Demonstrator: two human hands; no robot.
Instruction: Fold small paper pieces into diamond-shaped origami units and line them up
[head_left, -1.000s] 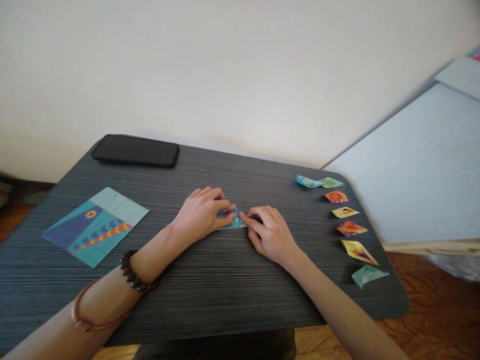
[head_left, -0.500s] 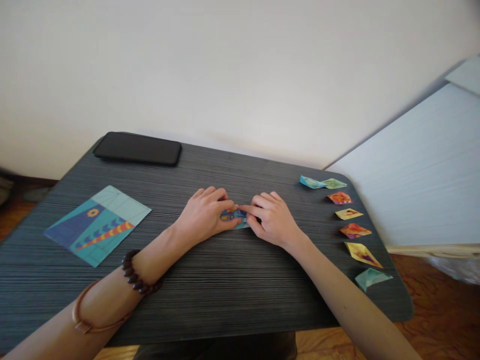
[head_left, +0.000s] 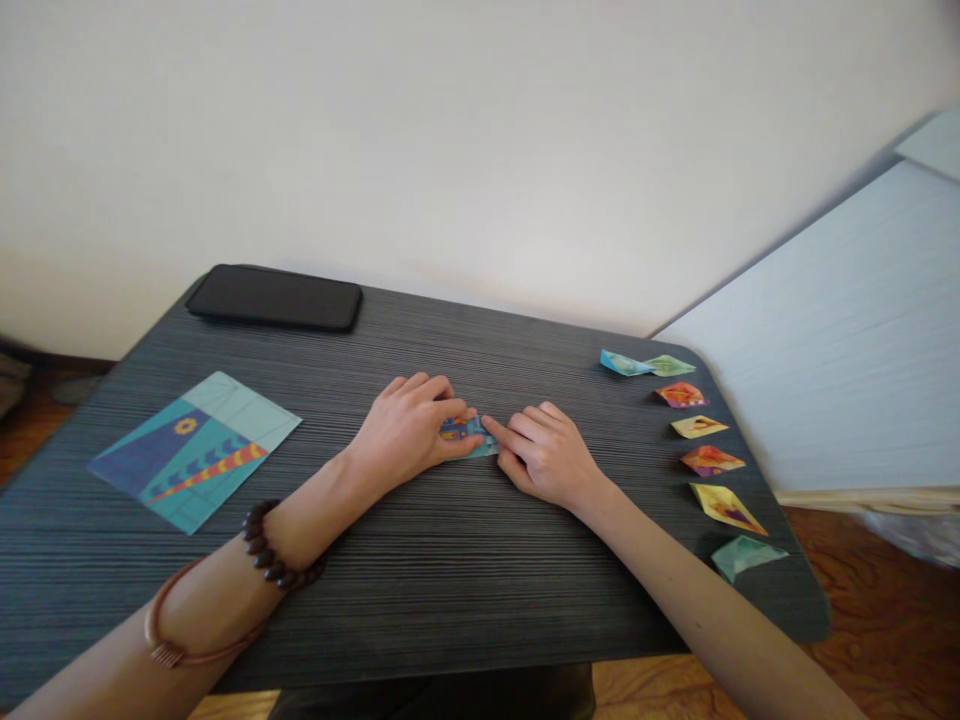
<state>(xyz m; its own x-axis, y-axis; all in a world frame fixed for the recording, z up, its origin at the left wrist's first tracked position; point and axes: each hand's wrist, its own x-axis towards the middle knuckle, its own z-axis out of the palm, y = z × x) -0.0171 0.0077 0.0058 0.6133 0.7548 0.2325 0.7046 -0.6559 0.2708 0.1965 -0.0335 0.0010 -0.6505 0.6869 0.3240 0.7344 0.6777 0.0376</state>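
Observation:
A small blue folded paper (head_left: 472,437) lies on the dark table in front of me. My left hand (head_left: 414,425) pins its left part, thumb on the near side and fingers along the far side, hiding some of it. At the right end, my right hand (head_left: 546,455) presses on it with the index fingertip. The thumb is tucked close beneath, and the other fingers are curled. Orange and darker blue print shows between the hands.
On the left lies a flat patterned paper sheet (head_left: 199,450), with a black phone (head_left: 275,297) behind it. Several small folded papers, among them a yellow one (head_left: 726,508) and a green one (head_left: 745,556), line the table's right edge. A white wall (head_left: 480,150) stands behind.
My right hand has shifted slightly right and nearer me, its index finger sliding along the folded paper's right end. My left hand stays in place.

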